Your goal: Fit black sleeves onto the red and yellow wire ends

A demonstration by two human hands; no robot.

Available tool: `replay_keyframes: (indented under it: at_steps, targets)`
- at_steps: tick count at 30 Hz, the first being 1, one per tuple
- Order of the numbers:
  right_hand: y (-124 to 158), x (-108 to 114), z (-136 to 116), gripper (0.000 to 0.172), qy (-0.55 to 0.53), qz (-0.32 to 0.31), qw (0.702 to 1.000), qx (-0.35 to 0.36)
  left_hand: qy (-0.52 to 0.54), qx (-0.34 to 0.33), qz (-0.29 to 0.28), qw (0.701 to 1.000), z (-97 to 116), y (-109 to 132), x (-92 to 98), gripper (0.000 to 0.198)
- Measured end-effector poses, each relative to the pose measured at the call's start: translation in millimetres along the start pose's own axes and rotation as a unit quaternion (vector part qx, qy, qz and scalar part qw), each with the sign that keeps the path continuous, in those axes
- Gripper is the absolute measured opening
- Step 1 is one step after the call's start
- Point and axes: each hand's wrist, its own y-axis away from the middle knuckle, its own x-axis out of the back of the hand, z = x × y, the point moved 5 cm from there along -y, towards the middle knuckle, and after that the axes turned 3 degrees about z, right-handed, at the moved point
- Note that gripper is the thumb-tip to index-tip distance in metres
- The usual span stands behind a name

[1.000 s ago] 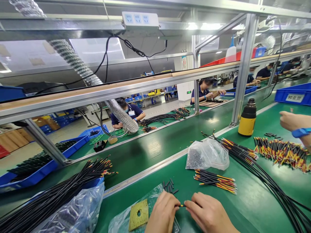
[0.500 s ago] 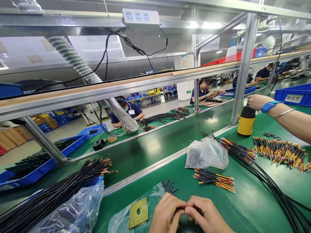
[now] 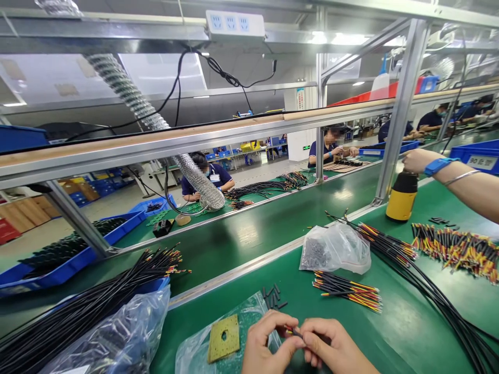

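- Left hand (image 3: 265,345): low centre of view, fingers curled, thumb and forefinger pinched shut on the coloured end of a short wire (image 3: 293,332).
- Right hand (image 3: 337,350): just beside the left, fingertips nearly touching it; thumb and forefinger closed on the black end of the same wire, other fingers folded under.
- Short wire: held between the two hands just above the green bench mat (image 3: 393,332), at the near edge. Long axis runs left to right, dipping slightly toward the right hand. Red and yellow strands point left, black jacket points right. Most of its length is hidden by the fingers.
- Just left of the hands: yellow square sponge pad (image 3: 223,338) with a round hole, lying flat on a clear plastic bag (image 3: 249,311).
- Beyond the hands: a few loose black sleeve pieces (image 3: 273,297); to their right a small bundle of cut wires (image 3: 346,292), lying left to right, striped ends right.
- Further back: clear bag of small black parts (image 3: 336,248), touching a long black cable bundle (image 3: 413,270) that sweeps off to the lower right.
- Far right: a co-worker's hand (image 3: 415,160), with a blue wristband, grips the top of a yellow and black bottle (image 3: 401,200); a heap of short wires (image 3: 456,248) lies near it.
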Motion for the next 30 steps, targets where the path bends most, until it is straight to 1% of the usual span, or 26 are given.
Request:
replay_keyframes:
  at_steps: [3,5,8,12,16,19,23,26,30]
  targets:
    - [-0.1,0.0,-5.5,0.057,-0.008,-0.017,0.999,0.039,0.019,-0.046,-0.017,0.999,3.4,2.4,-3.8,0.009]
    - [0.3,-0.3,-8.6,0.056,-0.006,-0.029,0.998,0.062,0.022,-0.057,-0.019,0.998,3.7,4.4,-5.6,0.009]
    - [0.7,-0.6,-9.9,0.052,-0.017,-0.037,0.997,0.064,0.019,-0.060,-0.017,0.998,3.7,6.6,-6.1,0.008]
    - [1.2,-1.6,-12.6,0.049,-0.025,-0.041,0.996,0.071,0.014,-0.057,-0.037,0.998,4.1,7.2,-5.8,0.010]
    - [1.4,-2.0,-12.7,0.051,-0.009,-0.036,0.997,0.072,0.017,-0.050,-0.044,0.998,1.6,6.8,-5.2,0.009]
    - [1.0,-2.2,-8.8,0.054,-0.005,-0.033,0.998,0.056,0.016,-0.040,-0.034,0.998,-1.6,5.7,-5.0,0.007]
    - [0.2,-0.5,-7.7,0.055,0.012,-0.023,0.999,0.042,0.030,-0.020,-0.022,0.999,-5.3,3.5,-4.9,0.017]
    - [0.9,0.5,-10.1,0.053,0.026,-0.009,0.999,0.032,0.038,-0.002,-0.009,0.999,-9.2,2.7,-4.5,0.021]
    - [2.5,-3.5,-10.5,0.054,0.042,0.008,0.999,0.028,0.042,0.008,-0.001,0.999,-14.4,3.4,-5.6,0.015]
